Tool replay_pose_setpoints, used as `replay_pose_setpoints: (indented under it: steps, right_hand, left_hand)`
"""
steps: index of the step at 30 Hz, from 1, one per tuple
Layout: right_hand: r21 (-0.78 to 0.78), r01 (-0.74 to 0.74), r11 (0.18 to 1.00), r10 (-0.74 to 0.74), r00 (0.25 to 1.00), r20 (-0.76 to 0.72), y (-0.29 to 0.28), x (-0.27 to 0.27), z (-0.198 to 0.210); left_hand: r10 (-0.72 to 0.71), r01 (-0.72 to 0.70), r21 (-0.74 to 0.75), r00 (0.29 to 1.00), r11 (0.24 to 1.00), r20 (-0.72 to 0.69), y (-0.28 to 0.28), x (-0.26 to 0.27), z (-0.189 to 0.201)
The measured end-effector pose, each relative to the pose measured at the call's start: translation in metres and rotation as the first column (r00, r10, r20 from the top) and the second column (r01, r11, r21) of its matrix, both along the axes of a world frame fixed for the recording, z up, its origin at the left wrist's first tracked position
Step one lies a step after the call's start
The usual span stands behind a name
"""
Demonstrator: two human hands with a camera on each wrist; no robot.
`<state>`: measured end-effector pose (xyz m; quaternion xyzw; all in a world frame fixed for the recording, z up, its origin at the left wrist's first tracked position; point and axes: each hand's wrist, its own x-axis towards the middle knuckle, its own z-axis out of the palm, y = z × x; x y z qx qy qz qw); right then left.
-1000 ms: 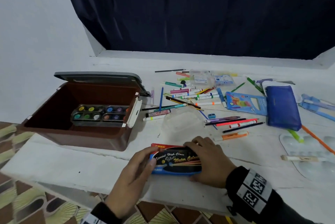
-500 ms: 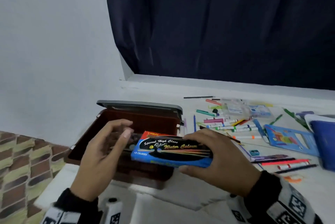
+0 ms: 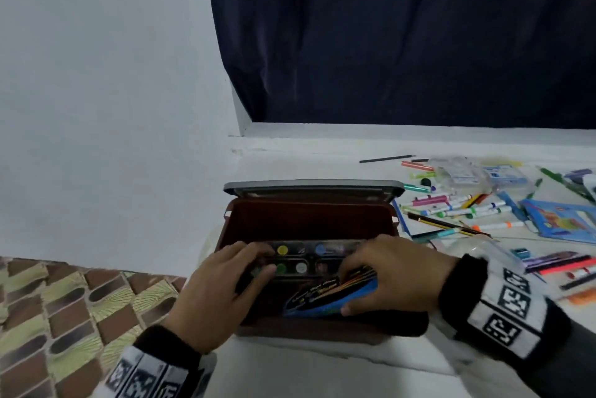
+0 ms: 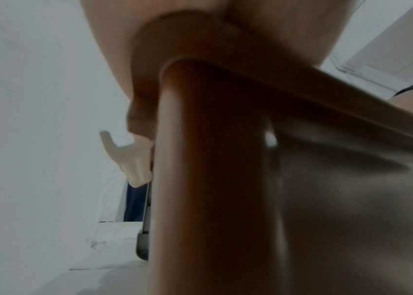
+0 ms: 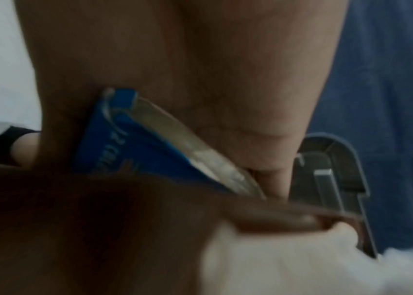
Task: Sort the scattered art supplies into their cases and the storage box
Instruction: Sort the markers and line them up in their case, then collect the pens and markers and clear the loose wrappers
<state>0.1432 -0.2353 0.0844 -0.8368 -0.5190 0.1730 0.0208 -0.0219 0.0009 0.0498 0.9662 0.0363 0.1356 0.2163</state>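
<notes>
storage box (image 3: 309,220): brown, grey lid
watercolour box (image 3: 335,296): blue — black face
curtain (image 3: 403,33): navy
floor (image 3: 64,301): brown–green tiles

We see the brown storage box (image 3: 309,217) open, its grey lid (image 3: 312,187) raised at the far side, so the way in is from above and from the near side. Inside, the paint pot set (image 3: 309,257) fills the middle; both hands and the tilted watercolour box (image 3: 335,296) crowd the near part. To the right, scattered markers (image 3: 461,207) clutter the surface (image 3: 290,362); the near strip lies bare.
</notes>
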Motion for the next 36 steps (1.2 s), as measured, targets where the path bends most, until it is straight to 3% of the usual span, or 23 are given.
replay_pose_setpoints:
  steps: [2, 4, 8, 12, 15, 18, 22, 25, 27, 29, 31, 33, 36]
  right_hand:
    - [-0.008, -0.029, 1.0, 0.029, 1.0, 0.0, 0.001, -0.006, -0.016]
    - [0.04, -0.044, 0.998, 0.043, 0.999, 0.023, -0.003, -0.012, -0.028]
    - [0.287, -0.005, 0.958, 0.007, 1.0, -0.006, -0.017, -0.012, -0.027]
    - [0.102, -0.048, 0.994, 0.042, 0.997, 0.061, -0.012, -0.02, -0.026]
    - [0.177, -0.082, 0.981, 0.042, 0.975, 0.22, -0.008, -0.031, -0.031]
    - [0.114, -0.026, 0.993, 0.001, 0.977, 0.213, -0.007, -0.032, -0.031]
    - [0.154, -0.022, 0.988, -0.007, 0.983, 0.186, -0.01, -0.033, -0.03]
    - [0.109, -0.132, 0.985, 0.11, 0.976, 0.188, -0.01, -0.033, -0.026]
    - [0.048, -0.227, 0.973, 0.204, 0.936, 0.286, -0.008, -0.027, -0.021]
    - [0.117, -0.266, 0.957, 0.204, 0.901, 0.382, -0.008, -0.027, -0.03]
    - [0.209, -0.23, 0.951, 0.162, 0.941, 0.297, -0.009, -0.028, -0.034]
    - [0.331, -0.103, 0.938, 0.061, 0.989, 0.137, -0.016, -0.027, -0.034]
    - [0.503, 0.053, 0.863, 0.017, 0.991, -0.135, -0.042, -0.023, -0.024]
  left_hand:
    - [0.002, 0.003, 0.09, 0.999, 0.996, -0.051, -0.002, 0.001, -0.003]
    - [0.02, -0.015, 0.086, 0.998, 0.996, -0.054, -0.002, 0.001, -0.003]
    - [0.028, -0.025, 0.087, 0.999, 0.996, -0.038, -0.005, -0.002, 0.0]
    - [0.026, -0.02, 0.118, 0.998, 0.993, -0.053, -0.007, -0.004, 0.002]
    - [0.032, -0.028, 0.133, 0.999, 0.991, -0.029, -0.008, -0.004, 0.002]
    - [0.031, -0.031, 0.149, 1.0, 0.988, 0.001, -0.01, -0.004, 0.002]
    - [0.015, -0.016, 0.154, 1.0, 0.988, 0.009, -0.011, -0.004, 0.002]
    - [-0.002, 0.007, 0.147, 0.999, 0.989, -0.036, -0.01, -0.003, 0.002]
    - [0.0, 0.01, 0.147, 0.998, 0.989, -0.067, -0.01, -0.002, 0.002]
    - [-0.001, 0.008, 0.115, 0.998, 0.993, -0.062, -0.011, -0.001, 0.002]
    - [-0.002, 0.004, 0.05, 0.999, 0.999, -0.036, -0.014, -0.001, 0.003]
    - [0.006, -0.006, -0.03, 1.0, 1.0, -0.006, -0.024, -0.001, 0.003]
    - [0.011, -0.001, -0.14, 0.998, 0.99, 0.069, -0.058, 0.002, 0.004]
